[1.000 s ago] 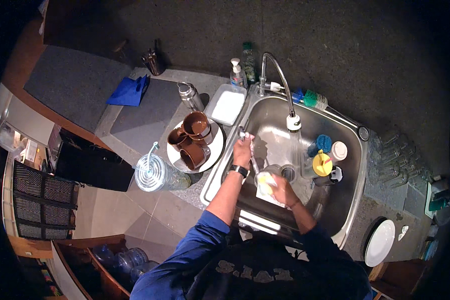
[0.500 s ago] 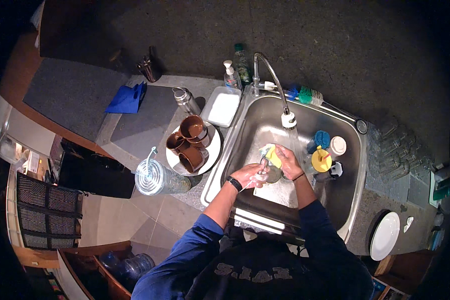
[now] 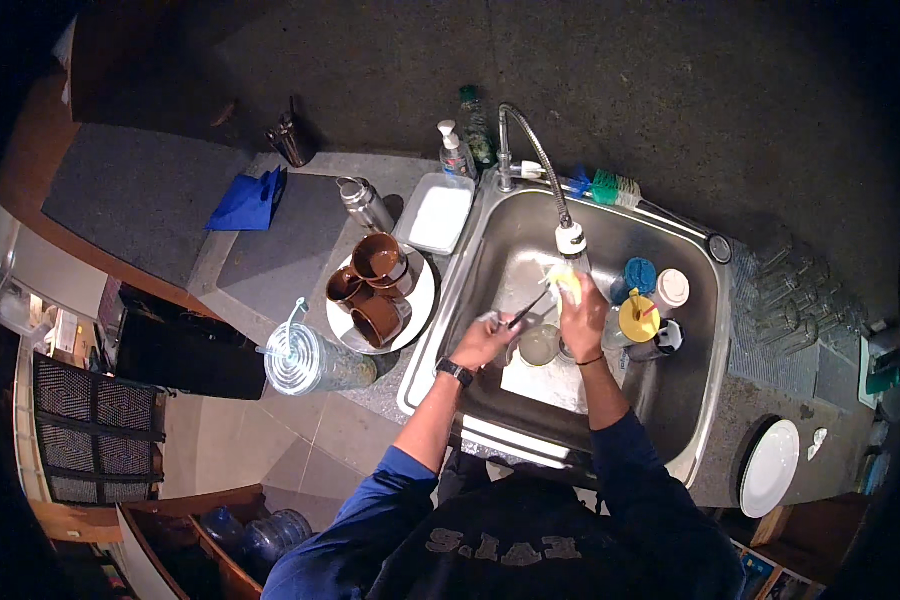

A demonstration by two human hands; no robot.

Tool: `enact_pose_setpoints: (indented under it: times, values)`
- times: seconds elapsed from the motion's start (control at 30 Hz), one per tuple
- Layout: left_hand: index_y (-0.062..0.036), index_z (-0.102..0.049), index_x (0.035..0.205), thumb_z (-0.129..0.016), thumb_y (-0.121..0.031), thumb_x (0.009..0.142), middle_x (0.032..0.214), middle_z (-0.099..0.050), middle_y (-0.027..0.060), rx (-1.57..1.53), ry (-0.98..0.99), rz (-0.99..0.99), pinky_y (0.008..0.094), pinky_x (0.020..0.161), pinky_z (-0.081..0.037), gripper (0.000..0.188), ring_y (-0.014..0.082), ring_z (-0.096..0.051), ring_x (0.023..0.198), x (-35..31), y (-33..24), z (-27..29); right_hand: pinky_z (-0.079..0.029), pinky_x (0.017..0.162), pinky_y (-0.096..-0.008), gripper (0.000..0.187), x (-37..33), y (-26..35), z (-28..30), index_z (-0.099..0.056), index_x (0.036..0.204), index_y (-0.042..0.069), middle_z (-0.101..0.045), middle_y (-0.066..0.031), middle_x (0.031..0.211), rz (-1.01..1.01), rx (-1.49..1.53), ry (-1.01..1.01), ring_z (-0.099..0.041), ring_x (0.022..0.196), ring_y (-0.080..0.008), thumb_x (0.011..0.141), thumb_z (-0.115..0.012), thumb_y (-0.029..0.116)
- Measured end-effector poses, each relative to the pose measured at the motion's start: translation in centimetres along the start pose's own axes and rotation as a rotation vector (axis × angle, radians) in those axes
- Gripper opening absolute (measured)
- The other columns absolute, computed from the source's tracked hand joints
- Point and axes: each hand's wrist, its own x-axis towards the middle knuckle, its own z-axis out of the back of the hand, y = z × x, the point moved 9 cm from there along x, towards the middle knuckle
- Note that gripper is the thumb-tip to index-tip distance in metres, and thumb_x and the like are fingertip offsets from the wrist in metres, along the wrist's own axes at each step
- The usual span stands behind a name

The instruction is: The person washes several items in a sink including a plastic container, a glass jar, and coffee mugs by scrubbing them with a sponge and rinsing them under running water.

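Note:
I stand at a steel sink [image 3: 692,400]. My left hand [image 3: 485,341] grips a thin dark utensil [image 3: 528,310] that slants up to the right over the basin. My right hand [image 3: 582,316] holds a yellow sponge [image 3: 567,283] against the utensil's upper end, just below the faucet's spray head [image 3: 570,238]. A clear glass [image 3: 540,346] lies in the basin under my hands. I cannot tell whether water is running.
Blue-, white- and yellow-lidded containers [image 3: 638,320] crowd the sink's right side. On the left counter sit a white plate of brown mugs [image 3: 380,290], a clear lidded tumbler [image 3: 305,362], a white tray [image 3: 440,215] and a metal bottle [image 3: 365,205]. At the right are glasses [image 3: 800,300] and a white plate [image 3: 770,465].
My left hand came down from near the faucet with the utensil. My right hand rose with the sponge, and both hands now meet under the spray head.

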Motion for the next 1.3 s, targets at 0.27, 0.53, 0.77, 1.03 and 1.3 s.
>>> enact_pose_setpoints:
  times: [0.27, 0.53, 0.77, 1.03, 1.3]
  values:
    - [0.0026, -0.063, 0.116, -0.039, -0.038, 0.103, 0.089, -0.073, 0.0076, -0.73, -0.04, 0.245, 0.0197, 0.043, -0.026, 0.049, 0.0017, -0.03, 0.047, -2.3, 0.8, -0.2, -0.048, 0.085, -0.0462, 0.036, -0.5, -2.6, -1.2, -0.054, 0.118, -0.001, -0.065, -0.0252, 0.104, -0.217, -0.025, 0.131, -0.062, 0.098, -0.041, 0.086, -0.065, 0.012]
    - [-0.006, -0.069, 0.088, -0.059, -0.022, 0.096, 0.061, -0.052, -0.0045, -0.4, -0.154, 0.26, 0.0269, 0.048, -0.034, 0.02, 0.0051, -0.043, 0.054, -1.8, 3.4, -2.4, -0.053, 0.068, -0.028, 0.021, -3.8, -2.1, -7.3, -0.059, 0.107, -0.001, -0.066, -0.0066, 0.091, -0.475, 0.375, 0.298, -0.062, 0.078, -0.0121, 0.093, -0.06, 0.015]
    - [-0.0068, -0.069, 0.082, -0.059, -0.032, 0.096, 0.053, -0.043, -0.0056, -0.427, -0.092, 0.3, 0.0278, 0.042, -0.028, 0.03, 0.0069, -0.035, 0.044, -3.0, 2.1, -2.2, -0.048, 0.061, -0.0281, 0.019, -5.0, -2.9, -9.6, -0.062, 0.105, -0.002, -0.064, -0.004, 0.087, -0.821, 0.826, 0.311, -0.058, 0.07, -0.0101, 0.093, -0.061, 0.012]
    - [-0.0045, -0.066, 0.085, -0.054, -0.028, 0.099, 0.051, -0.04, -0.0047, -0.279, -0.094, 0.289, 0.026, 0.039, -0.026, 0.029, 0.0058, -0.035, 0.042, -3.1, 3.7, -1.6, -0.05, 0.067, -0.0278, 0.017, -4.7, -4.7, -10.9, -0.062, 0.106, -0.002, -0.065, -0.0045, 0.094, -0.869, 0.855, 0.358, -0.061, 0.08, -0.0121, 0.092, -0.061, 0.007]
    - [-0.0016, -0.069, 0.087, -0.054, -0.023, 0.096, 0.067, -0.066, 0.0031, 0.18, -0.018, 0.1, 0.0305, 0.054, -0.044, 0.027, 0.0129, -0.055, 0.056, -1.2, 4.1, -0.4, -0.051, 0.076, -0.0327, 0.023, -6.1, -3.9, -9.3, -0.065, 0.106, -0.004, -0.07, -0.0107, 0.095, -0.721, 0.559, 0.424, -0.064, 0.085, -0.0167, 0.09, -0.063, 0.013]
